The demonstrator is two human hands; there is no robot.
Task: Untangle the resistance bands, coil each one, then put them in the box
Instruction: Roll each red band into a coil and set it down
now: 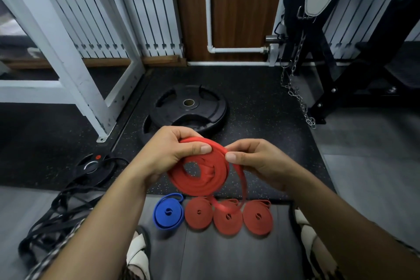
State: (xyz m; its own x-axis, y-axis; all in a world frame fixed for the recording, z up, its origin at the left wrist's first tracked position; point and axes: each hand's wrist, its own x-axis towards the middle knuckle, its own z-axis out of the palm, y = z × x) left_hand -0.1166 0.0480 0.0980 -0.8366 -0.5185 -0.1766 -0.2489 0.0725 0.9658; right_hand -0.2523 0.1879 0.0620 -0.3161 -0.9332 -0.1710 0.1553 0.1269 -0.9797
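A red resistance band (200, 179), mostly wound into a flat coil, is held up in the middle of the view. My left hand (172, 152) grips the coil's upper left edge with thumb on top. My right hand (254, 161) pinches the band at the coil's right edge, and a loose tail hangs down from there. On the floor below lie a coiled blue band (168, 211) and three coiled red bands (198, 212) (227, 217) (258, 217) in a row. A tangle of black bands (56, 213) lies at the lower left. No box is in view.
A black weight plate (188, 107) lies flat on the speckled rubber mat behind my hands, a smaller plate (93, 166) at left. A white rack frame (75, 70) stands left, a black bench frame and hanging chain (295, 93) right. My sandalled feet show at the bottom.
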